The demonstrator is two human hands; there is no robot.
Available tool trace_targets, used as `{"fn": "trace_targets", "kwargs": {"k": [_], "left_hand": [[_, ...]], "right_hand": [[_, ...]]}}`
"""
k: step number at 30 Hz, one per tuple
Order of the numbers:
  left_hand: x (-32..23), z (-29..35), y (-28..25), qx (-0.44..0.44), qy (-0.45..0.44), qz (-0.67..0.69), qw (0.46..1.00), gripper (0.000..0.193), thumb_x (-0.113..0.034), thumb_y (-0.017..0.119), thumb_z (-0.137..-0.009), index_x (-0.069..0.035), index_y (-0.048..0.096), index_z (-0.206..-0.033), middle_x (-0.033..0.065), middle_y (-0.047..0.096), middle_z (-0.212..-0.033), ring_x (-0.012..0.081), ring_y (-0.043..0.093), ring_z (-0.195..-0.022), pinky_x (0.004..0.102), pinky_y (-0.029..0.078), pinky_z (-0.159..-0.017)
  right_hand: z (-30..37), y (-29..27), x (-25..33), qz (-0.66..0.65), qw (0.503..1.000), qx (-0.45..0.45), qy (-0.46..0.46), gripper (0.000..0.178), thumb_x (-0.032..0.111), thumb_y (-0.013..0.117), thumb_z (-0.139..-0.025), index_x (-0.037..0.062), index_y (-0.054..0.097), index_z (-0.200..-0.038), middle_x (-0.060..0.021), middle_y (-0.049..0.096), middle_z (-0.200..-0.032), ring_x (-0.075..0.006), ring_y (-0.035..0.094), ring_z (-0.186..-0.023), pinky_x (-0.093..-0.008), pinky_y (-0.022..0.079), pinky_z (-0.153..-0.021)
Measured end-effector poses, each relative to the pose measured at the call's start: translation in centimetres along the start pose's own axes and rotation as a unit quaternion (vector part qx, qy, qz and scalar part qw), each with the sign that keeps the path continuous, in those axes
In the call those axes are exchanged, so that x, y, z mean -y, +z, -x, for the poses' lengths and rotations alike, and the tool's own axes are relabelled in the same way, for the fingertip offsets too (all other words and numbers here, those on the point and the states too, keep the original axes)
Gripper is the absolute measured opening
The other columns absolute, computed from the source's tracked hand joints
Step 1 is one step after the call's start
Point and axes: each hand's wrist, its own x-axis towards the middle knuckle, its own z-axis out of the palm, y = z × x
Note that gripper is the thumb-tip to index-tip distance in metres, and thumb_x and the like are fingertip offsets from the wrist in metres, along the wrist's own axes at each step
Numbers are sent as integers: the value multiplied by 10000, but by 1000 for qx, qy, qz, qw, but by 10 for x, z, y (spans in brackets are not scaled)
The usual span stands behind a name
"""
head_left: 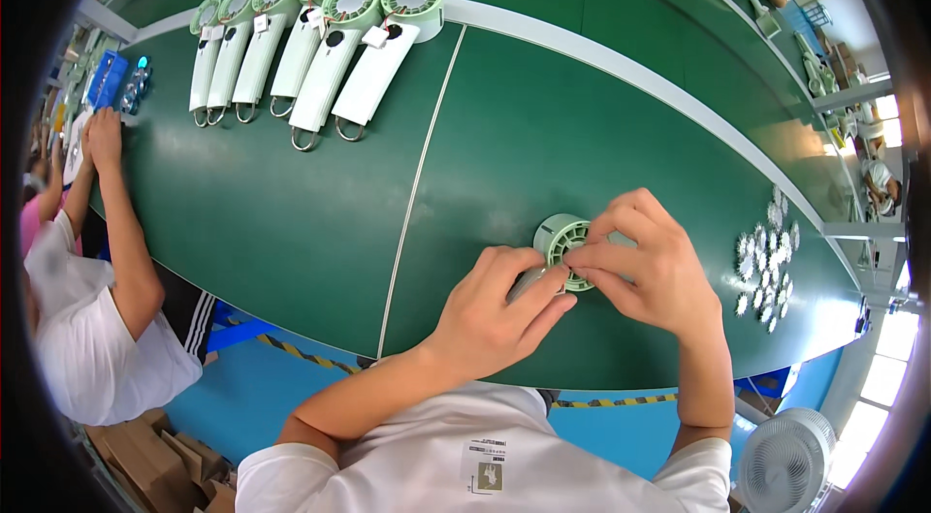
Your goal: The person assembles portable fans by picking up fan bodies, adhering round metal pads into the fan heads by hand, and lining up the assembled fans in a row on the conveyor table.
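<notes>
A: State the layout, beginning at the left.

B: At the far left, a co-worker's hand (107,137) is near a blue bin (107,79). Next, six fan units (325,77) lie side by side on the green table (291,232), round heads away from the wearer and metal loops toward the wearer.

A: Locate the part being handled.

B: The pale green fan body (549,230) is between the two hands, in front of the wearer, right of the white seam (419,174).

A: Specify the left grip.

B: The left hand (497,304) is closed around the handle (529,284). The round head lies beyond the fingertips, up and to the right. The handle's long axis appears to run from the head down-left into the palm; most of it is covered.

A: And the right?

B: The right hand (655,266) is nearer the head's slotted face. Thumb and fingertips come together at it; whether they pinch a small part cannot be determined. Farther right, well apart from this hand, white toothed wheels (766,259) lie in a loose cluster.
</notes>
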Motion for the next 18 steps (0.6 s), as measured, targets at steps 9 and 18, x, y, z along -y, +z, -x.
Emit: {"fn": "trace_targets", "kwargs": {"k": [9,18], "left_hand": [[2,-1,-2,-15,25,0,1000,310,-47,844,-760,-32,745,-1053,86,613,-968,223,583,-734,295,476,-559],[3,0,-2,1,40,-32,999,336,-51,829,-761,-53,724,-1080,66,619,-956,234,608,-760,306,507,-589]], "right_hand": [[-6,-2,-6,67,993,26,-94,254,91,775,-655,136,741,-902,8,682,-1028,-255,626,-933,-354,564,-674],[-3,0,-8,45,995,6,-87,185,83,758,-689,130,710,-861,25,672,-1002,-234,618,-943,-340,569,-658]]}}
